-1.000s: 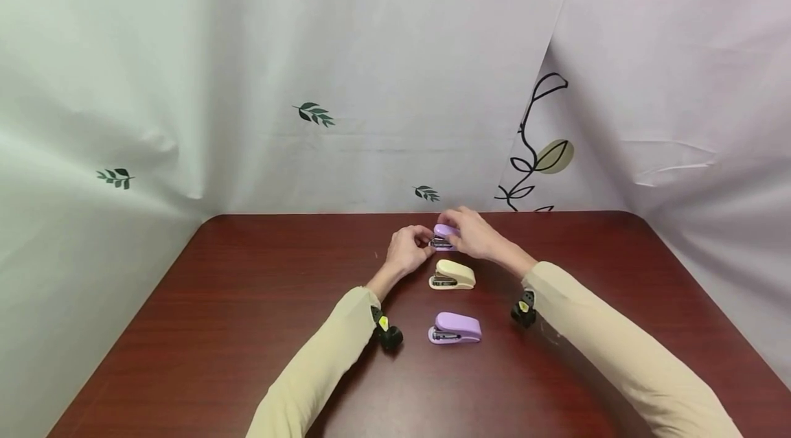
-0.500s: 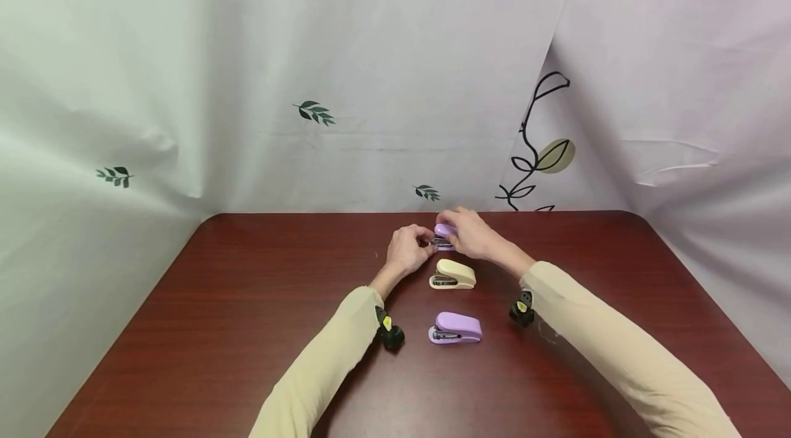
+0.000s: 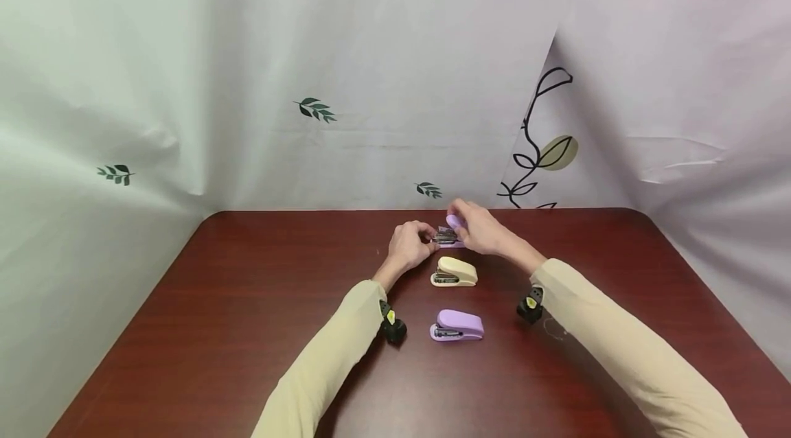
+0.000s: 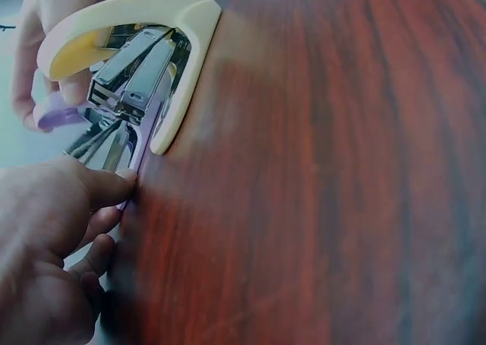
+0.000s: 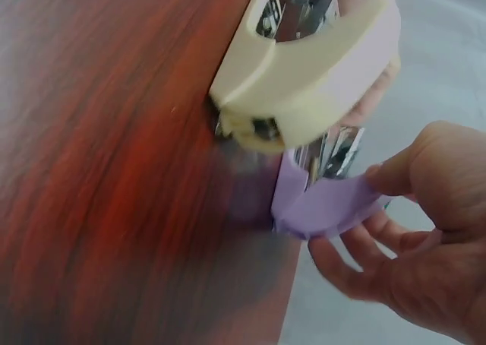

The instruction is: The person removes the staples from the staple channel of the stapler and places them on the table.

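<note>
While its cover (image 5: 328, 205) stands raised, far purple stapler (image 3: 445, 237) sits on table (image 3: 278, 321) beyond cream stapler (image 3: 454, 272) | left fingers (image 4: 112, 187) pinch base (image 4: 140, 152) at front, right fingers (image 5: 339, 273) grip cover | I'd guess light, stiff, slick plastic: hold base low, cover by sides

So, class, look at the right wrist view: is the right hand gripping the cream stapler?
No: the right hand grips the purple stapler, while the cream stapler is apart from it.

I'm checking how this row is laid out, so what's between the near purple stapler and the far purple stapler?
The pale yellow stapler lies between the near purple stapler and the far purple stapler, as the head view shows.
</note>
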`<action>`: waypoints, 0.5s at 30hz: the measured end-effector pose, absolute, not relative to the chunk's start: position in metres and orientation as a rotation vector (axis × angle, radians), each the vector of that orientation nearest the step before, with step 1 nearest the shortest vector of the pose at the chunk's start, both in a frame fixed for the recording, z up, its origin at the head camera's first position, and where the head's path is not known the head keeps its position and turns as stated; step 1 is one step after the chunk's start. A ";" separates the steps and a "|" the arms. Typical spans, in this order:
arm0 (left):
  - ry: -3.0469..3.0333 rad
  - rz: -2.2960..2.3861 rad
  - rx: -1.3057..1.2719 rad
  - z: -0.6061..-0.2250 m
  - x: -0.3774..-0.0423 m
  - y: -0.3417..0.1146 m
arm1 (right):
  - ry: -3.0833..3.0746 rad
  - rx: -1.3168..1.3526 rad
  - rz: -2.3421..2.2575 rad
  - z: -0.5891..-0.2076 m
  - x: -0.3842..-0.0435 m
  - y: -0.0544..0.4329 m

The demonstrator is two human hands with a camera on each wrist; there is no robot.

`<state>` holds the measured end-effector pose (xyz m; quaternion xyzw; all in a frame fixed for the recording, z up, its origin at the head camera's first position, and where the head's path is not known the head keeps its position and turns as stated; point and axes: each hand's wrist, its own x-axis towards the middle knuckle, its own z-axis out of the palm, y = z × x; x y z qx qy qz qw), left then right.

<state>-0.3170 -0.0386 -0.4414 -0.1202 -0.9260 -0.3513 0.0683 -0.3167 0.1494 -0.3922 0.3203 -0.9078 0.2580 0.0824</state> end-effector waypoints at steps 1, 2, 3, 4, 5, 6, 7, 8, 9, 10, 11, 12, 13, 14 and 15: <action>-2.793 -1.053 -0.355 -0.442 -0.317 -0.039 | -2.705 0.958 0.800 -0.392 -0.317 0.151; -2.796 -1.055 -0.348 -0.442 -0.317 -0.039 | -2.699 0.963 0.825 -0.393 -0.317 0.153; -2.800 -1.054 -0.344 -0.443 -0.317 -0.040 | -2.694 0.971 0.839 -0.393 -0.318 0.155; -2.803 -1.056 -0.343 -0.443 -0.317 -0.040 | -2.690 0.978 0.853 -0.394 -0.318 0.157; -2.803 -1.058 -0.347 -0.444 -0.317 -0.040 | -2.686 0.980 0.868 -0.394 -0.318 0.159; -2.805 -1.063 -0.349 -0.444 -0.317 -0.040 | -2.682 0.980 0.883 -0.394 -0.318 0.161; -2.805 -1.067 -0.352 -0.444 -0.317 -0.040 | -2.680 0.977 0.896 -0.395 -0.318 0.163; -2.804 -1.071 -0.355 -0.443 -0.317 -0.040 | -2.676 0.974 0.913 -0.395 -0.318 0.165; -2.801 -1.071 -0.360 -0.443 -0.317 -0.040 | -2.672 0.971 0.927 -0.396 -0.318 0.167; -2.801 -1.073 -0.364 -0.442 -0.317 -0.040 | -2.665 0.966 0.940 -0.396 -0.318 0.169; -2.801 -1.071 -0.365 -0.442 -0.317 -0.040 | -2.657 0.964 0.956 -0.397 -0.318 0.170; -2.801 -1.069 -0.368 -0.441 -0.317 -0.040 | -2.647 0.961 0.972 -0.397 -0.318 0.172; -2.801 -1.066 -0.371 -0.441 -0.317 -0.040 | -2.636 0.959 0.984 -0.398 -0.318 0.174; -2.800 -1.065 -0.374 -0.441 -0.317 -0.040 | -2.623 0.957 0.997 -0.399 -0.318 0.176; -2.802 -1.065 -0.375 -0.440 -0.317 -0.040 | -2.609 0.954 1.006 -0.400 -0.318 0.178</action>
